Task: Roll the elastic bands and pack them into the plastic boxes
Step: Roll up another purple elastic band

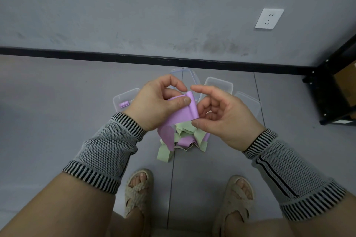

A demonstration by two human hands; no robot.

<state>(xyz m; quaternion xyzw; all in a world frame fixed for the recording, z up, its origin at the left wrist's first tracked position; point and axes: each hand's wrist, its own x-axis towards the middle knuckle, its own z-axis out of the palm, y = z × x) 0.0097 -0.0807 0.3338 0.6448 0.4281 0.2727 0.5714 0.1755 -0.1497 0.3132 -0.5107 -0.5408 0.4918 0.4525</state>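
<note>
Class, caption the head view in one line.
Both hands roll a purple elastic band above clear plastic boxes.

Floor: I see grey tile | clear plastic boxes fanned near the wall | left box holds one purple roll | loose green and purple bands heaped before them | black rack at right.

Heap of loose bands on floor, just ahead of feet. Four plastic boxes fanned behind heap, near wall. Rolled band in leftmost box. Shelf frame far right.
</note>
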